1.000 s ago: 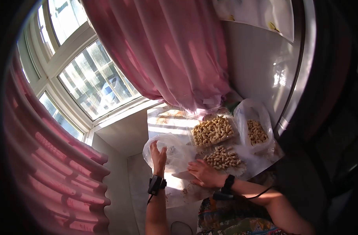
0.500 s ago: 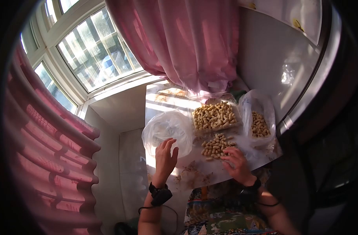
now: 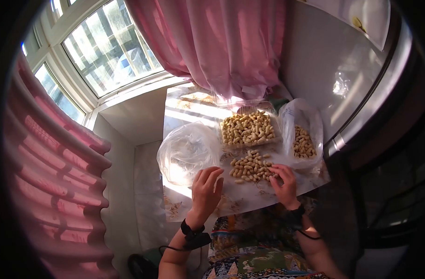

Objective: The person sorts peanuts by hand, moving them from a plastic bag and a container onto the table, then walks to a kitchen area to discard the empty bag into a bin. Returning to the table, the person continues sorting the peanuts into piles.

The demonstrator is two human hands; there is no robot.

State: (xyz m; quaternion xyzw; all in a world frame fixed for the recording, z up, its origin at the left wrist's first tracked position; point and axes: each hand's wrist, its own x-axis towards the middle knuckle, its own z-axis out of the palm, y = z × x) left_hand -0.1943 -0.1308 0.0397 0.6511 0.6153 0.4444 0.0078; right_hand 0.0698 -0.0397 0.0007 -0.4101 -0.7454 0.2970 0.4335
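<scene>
Right hand [image 3: 284, 182] is resting on the bench [image 3: 249, 197], fingertips touching the near-right edge of a loose pile of peanuts [image 3: 249, 166]. The fingers are curling inward, and I cannot tell whether this grip is pinching a nut or lying empty. Left hand [image 3: 205, 188] is lying on the bench with its grip loosely spread and holding nothing. Its fingertips are sitting just below the lower edge of a clear plastic bag [image 3: 184, 151]. The pile is lying between the two hands, slightly ahead of both.

Beyond the pile, farther from the right grip, a clear tray [image 3: 247, 129] is holding more peanuts. Ahead and to the right of that grip, a second bag [image 3: 305, 139] is standing open with peanuts inside.

Handling, as a judgement: the peanuts are looking light, dry and stiff but brittle, probably in shell, and are likely rolling easily on the smooth cover. Each is best taken singly, thumb and forefinger across the narrow middle, pressing gently. The bag by the left grip is looking thin and floppy, so the rim is offering the surest hold.
</scene>
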